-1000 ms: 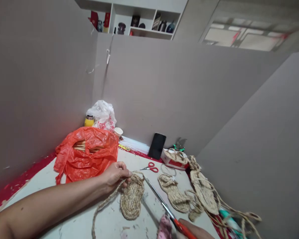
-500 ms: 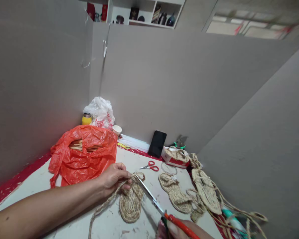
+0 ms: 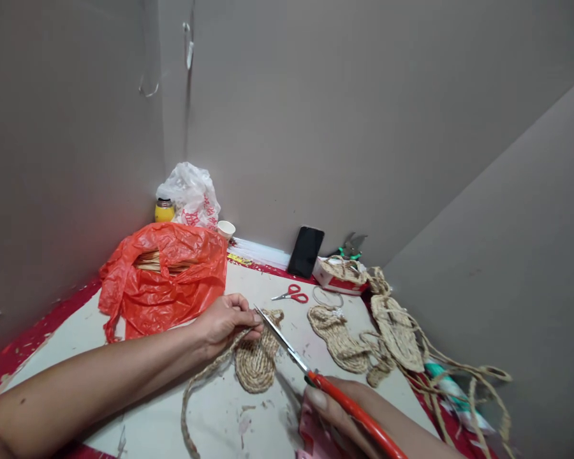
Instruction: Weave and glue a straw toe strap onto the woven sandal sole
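straw sole (image 3: pixel 255 373): right of red bag (image 3: pixel 176 299), nearer you | your left hand (image 3: pixel 224 324): pinched on cord (image 3: pixel 185 408) at sole's far end | your right hand (image 3: pixel 335 419): wrapped round red-handled tool (image 3: pixel 291 352) | likely light, bendy, rough; best held by the edge, cord may fray

Over 1 second, the long scissors (image 3: pixel 323 384) have advanced, tips now beside the left hand (image 3: pixel 230 322).

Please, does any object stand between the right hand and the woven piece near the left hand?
Only the long scissors, which the right hand holds: in this view they reach across the upper part of the woven piece toward the left hand. Nothing else visible stands between.
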The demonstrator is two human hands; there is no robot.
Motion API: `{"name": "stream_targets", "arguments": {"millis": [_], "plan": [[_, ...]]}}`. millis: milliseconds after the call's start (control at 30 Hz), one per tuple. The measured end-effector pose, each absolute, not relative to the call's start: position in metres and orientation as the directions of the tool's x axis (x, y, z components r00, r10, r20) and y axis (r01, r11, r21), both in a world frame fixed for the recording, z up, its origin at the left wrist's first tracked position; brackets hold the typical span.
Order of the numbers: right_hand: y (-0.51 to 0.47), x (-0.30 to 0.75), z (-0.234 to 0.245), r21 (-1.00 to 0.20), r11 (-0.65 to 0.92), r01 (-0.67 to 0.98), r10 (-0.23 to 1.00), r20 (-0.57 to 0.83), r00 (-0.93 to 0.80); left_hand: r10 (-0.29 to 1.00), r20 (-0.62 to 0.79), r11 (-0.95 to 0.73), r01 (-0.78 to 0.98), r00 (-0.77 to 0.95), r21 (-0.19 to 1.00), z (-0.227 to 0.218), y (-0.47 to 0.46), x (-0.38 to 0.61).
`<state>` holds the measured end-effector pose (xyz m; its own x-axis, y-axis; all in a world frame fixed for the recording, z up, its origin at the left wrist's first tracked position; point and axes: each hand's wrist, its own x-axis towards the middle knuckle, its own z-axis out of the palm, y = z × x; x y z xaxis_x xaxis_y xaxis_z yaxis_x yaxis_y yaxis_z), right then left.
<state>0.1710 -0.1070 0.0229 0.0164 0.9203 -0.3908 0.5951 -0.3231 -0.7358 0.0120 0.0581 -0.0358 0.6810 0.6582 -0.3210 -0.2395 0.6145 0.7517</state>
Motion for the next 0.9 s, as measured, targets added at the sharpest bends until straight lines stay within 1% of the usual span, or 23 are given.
{"name": "stream_targets", "arguments": {"millis": [33, 100, 200, 433, 600, 733, 833, 900], "plan": [[-0.108, 0.170, 0.021, -0.721, -0.351, 0.598, 0.900, -0.435, 0.005, 0.654, -0.324, 0.618, -0.236, 0.684, 0.750, -0.035, 0.057, 0.012], [-0.110, 0.169, 0.017, -0.708, -0.366, 0.603, 0.883, -0.470, -0.016, 0.647, -0.329, 0.624, -0.229, 0.688, 0.747, -0.033, 0.056, 0.012], [-0.111, 0.168, 0.013, -0.717, -0.366, 0.593, 0.890, -0.456, -0.003, 0.641, -0.339, 0.631, -0.221, 0.689, 0.744, -0.031, 0.055, 0.012], [-0.110, 0.164, 0.009, -0.787, -0.396, 0.474, 0.906, -0.418, 0.063, 0.643, -0.335, 0.626, -0.221, 0.688, 0.748, -0.033, 0.056, 0.012], [-0.111, 0.159, 0.006, -0.815, -0.426, 0.394, 0.900, -0.426, 0.091, 0.646, -0.328, 0.609, -0.207, 0.689, 0.765, -0.037, 0.059, 0.013], [-0.111, 0.159, -0.001, -0.834, -0.419, 0.360, 0.906, -0.412, 0.099, 0.652, -0.326, 0.578, -0.169, 0.685, 0.798, -0.040, 0.058, 0.013], [-0.110, 0.162, -0.008, -0.844, -0.430, 0.320, 0.901, -0.422, 0.099, 0.664, -0.317, 0.524, -0.119, 0.677, 0.843, -0.040, 0.056, 0.014], [-0.109, 0.167, -0.008, -0.834, -0.426, 0.351, 0.901, -0.426, 0.084, 0.670, -0.303, 0.461, -0.061, 0.678, 0.885, -0.037, 0.057, 0.014]]}}
